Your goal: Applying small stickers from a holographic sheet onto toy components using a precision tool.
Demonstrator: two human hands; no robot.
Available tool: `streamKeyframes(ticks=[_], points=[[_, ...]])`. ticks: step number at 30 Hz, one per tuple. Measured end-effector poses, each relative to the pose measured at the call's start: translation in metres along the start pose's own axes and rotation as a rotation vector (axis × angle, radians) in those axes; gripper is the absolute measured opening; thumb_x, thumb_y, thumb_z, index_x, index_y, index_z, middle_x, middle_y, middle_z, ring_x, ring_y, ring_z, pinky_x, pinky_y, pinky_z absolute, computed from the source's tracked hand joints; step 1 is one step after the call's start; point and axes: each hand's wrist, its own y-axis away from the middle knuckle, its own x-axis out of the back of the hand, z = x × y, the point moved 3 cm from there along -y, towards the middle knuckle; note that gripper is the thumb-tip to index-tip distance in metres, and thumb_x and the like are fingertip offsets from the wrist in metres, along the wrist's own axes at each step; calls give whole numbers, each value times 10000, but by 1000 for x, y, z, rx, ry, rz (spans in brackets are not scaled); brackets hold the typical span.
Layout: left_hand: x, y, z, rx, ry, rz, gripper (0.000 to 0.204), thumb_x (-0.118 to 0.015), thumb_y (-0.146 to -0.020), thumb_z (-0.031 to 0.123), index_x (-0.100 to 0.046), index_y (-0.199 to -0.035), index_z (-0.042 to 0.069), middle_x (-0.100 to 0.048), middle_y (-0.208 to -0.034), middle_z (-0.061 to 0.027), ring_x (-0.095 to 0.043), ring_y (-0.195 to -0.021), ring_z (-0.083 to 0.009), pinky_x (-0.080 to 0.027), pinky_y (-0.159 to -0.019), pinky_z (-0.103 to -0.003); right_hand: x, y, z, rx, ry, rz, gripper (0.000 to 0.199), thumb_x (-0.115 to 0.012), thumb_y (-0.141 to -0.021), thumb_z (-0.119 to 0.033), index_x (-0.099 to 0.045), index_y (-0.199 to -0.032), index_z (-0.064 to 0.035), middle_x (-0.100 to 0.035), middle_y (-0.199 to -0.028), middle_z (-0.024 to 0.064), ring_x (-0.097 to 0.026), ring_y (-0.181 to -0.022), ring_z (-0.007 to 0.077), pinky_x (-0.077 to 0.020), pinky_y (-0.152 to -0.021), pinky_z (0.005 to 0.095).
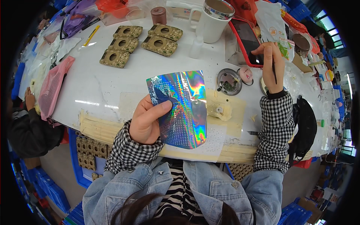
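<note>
The one view comes from a wide fisheye camera on the person's head, looking steeply down over the white worktable (93,86) from close above. The person's hair and denim jacket (123,187) fill the lower edge, and both checked sleeves rise from there. Straight edges bow toward the dark round rim, where a co-worker's sleeve (28,131) sits at far left

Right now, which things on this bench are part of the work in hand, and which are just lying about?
In hand:
left hand holding holographic sheet
right hand holding thin dark tool
small round dish

Lying about:
white mug
five camouflage-patterned cases
red-cased phone
pink mesh bag
</note>
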Motion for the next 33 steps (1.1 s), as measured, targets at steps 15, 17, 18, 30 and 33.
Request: streamKeyframes(ticks=[15, 17, 18, 30, 33], points=[[-2, -1, 1, -1, 7, -10, 250, -545, -901, 12, -588, -1140, -46, -664, -1110, -147, -650, -996, -193, -506, -906, -330, 6, 3, -4, -99, -155, 80, 340, -370, -1029, -273, -578, -913, -30, -649, -799, 59, -588, -832, 182, -392, -942, 337], [0, -2, -1, 14, 9, -15, 249, -545, -901, 12, -589, -1140, -46, -664, -1111, -147, -649, -999, -193, -505, -907, -330, 15, 4, 0, -136, -274, 147, 446, -325, -1042, -357, -579, -940, -5, -655, -858, 66, -600, -887, 151, -423, -918, 325], [0, -3, -1, 11, 8, -18, 249, -545, -901, 12, -589, -1139, -46, -664, -1111, -147, -649, -999, -194, -505, -907, -331, 26, 3, 3, -98, -244, 168, 507, -290, -1038, -407, -587, -986, 1, -652, -909, 85, -601, -909, 166, -421, -920, 325], [0, -2, -2, -3, -13, -16, 285, -544, -903, 22, -560, -1179, -47, -651, -1135, -157, -642, -1022, -208, -502, -918, -344, 151, 61, -177, 619, -787, 286, 349, -433, -907, -467, -558, -836, -148, -506, -658, 21, -426, -468, 140, -452, -606, 427], [5, 0, -1, -13, -41, -22, 315, -542, -906, 54, -539, -1206, -45, -638, -1159, -163, -634, -1048, -226, -496, -936, -368, 139, 51, -210, 602, -522, -57, 446, -430, -904, -42, -473, -1268, -295, -472, -780, 57, -429, -525, 142, -408, -452, 303]])
